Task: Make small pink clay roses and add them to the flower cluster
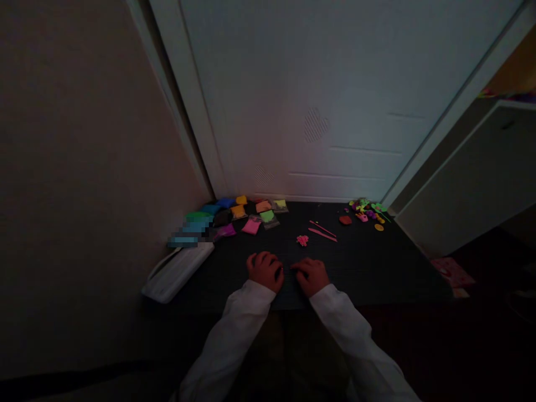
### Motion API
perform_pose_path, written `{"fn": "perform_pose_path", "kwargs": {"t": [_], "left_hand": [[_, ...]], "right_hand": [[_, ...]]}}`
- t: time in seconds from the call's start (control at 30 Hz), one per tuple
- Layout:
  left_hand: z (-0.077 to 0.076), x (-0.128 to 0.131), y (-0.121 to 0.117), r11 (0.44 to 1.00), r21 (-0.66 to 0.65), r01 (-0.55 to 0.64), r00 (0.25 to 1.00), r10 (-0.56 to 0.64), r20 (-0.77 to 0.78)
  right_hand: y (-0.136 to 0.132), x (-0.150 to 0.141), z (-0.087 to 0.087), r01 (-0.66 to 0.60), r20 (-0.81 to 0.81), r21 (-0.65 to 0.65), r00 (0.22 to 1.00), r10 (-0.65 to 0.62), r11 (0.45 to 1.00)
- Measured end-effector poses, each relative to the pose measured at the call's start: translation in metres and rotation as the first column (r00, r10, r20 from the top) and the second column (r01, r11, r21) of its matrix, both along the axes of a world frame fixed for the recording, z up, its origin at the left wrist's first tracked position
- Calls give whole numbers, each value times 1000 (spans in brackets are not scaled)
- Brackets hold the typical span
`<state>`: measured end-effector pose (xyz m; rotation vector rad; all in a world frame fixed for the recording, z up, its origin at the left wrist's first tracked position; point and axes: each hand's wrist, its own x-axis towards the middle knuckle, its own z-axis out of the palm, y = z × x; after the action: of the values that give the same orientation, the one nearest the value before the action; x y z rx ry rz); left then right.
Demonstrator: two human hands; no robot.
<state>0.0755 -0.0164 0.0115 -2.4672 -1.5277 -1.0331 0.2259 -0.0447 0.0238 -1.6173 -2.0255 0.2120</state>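
Observation:
Low over the near part of the dark table [360,273], my left hand [266,272] is curled, thumb and index finger close together. A tiny reddish speck shows at those fingertips, too small to name. Facing it, my right hand [310,276] has its fingers bent and pressed together, tips pointing left; whatever they hold is hidden. A small gap separates the two hands. Just beyond them lies a pink clay piece [302,240] made of many small lobes. Two pink modelling tools, a thin stick [323,228] and a flat knife [322,234], lie behind it to the right.
Bags of coloured clay, including pink [252,225] and green [268,217], line the back left. A whitish pouch [180,272] lies at the left edge. At the back right are a red piece [345,220] and colourful small moulds [368,211]. A white panel [310,100] rises behind.

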Motion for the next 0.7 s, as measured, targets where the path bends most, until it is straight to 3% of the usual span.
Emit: {"fn": "perform_pose_path", "kwargs": {"t": [0.4,0.7], "left_hand": [[-7,-4,4,998,-25,-56,995,58,86],[2,-12,1,997,-74,-14,998,18,52]], "right_hand": [[-4,3,-6,-26,31,57,999,24,998],[-5,15,-2,-137,53,-84,989,141,987]]}}
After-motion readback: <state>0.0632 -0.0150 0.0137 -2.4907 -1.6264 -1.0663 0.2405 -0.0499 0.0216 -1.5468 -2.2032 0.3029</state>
